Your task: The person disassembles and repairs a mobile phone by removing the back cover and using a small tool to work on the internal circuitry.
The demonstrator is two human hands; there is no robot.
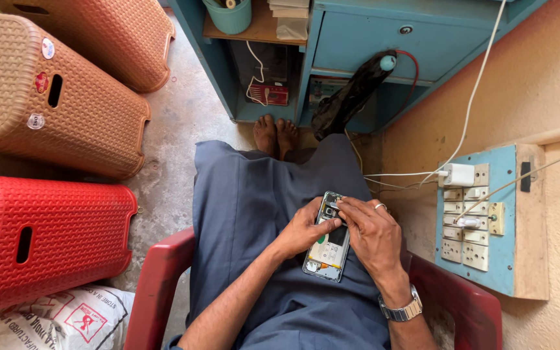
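Note:
An opened mobile phone (329, 249) with its back cover off lies on my lap, its circuit board and inner parts exposed. My left hand (303, 230) grips the phone's left edge, thumb across the upper part. Over the phone's top right, my right hand (372, 236) presses its fingertips onto the inner parts near the camera end. It wears a ring, and a metal watch (402, 312) sits on the wrist. I sit on a red plastic chair (157, 291) in grey clothing, bare feet (275, 135) on the floor.
Stacked plastic stools, one red (40, 240) and two brown (46, 97), stand at left above a printed sack (66, 321). A blue cabinet (371, 45) with a black bag (351, 97) is ahead. A blue switchboard (481, 220) with a white charger (458, 175) hangs on the right wall.

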